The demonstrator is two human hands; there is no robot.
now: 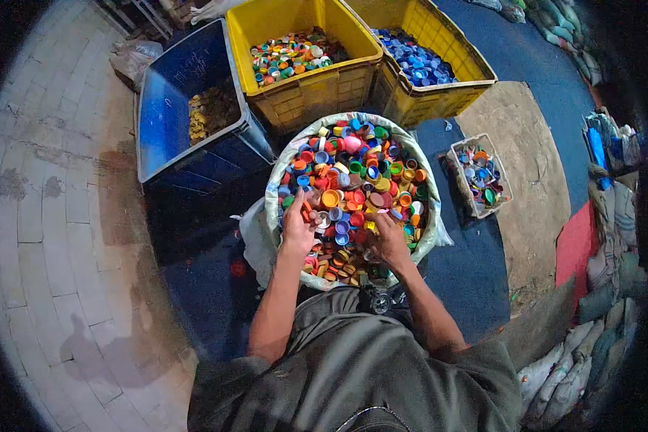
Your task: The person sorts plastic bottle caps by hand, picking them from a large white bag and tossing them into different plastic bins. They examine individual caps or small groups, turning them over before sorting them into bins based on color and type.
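A round sack (432, 189) with a rolled pale rim stands in front of me, heaped with plastic bottle caps (353, 180) of many colours. Over its left side, my left hand (297, 225) is closed with an orange-red bottle cap (307, 210) between thumb and fingers. My right hand (390, 241) reaches down to the pile on the right, its fingers curled. Near those fingertips is a yellow bottle cap (371, 225); whether it is gripped or just lies there cannot be made out.
Behind the sack are a blue bin (194, 162) with some yellow pieces, a yellow bin (306, 90) of mixed caps and another yellow bin (432, 101) of blue caps. A small white basket (507, 191) of caps sits at right. Filled sacks (565, 367) line the right edge.
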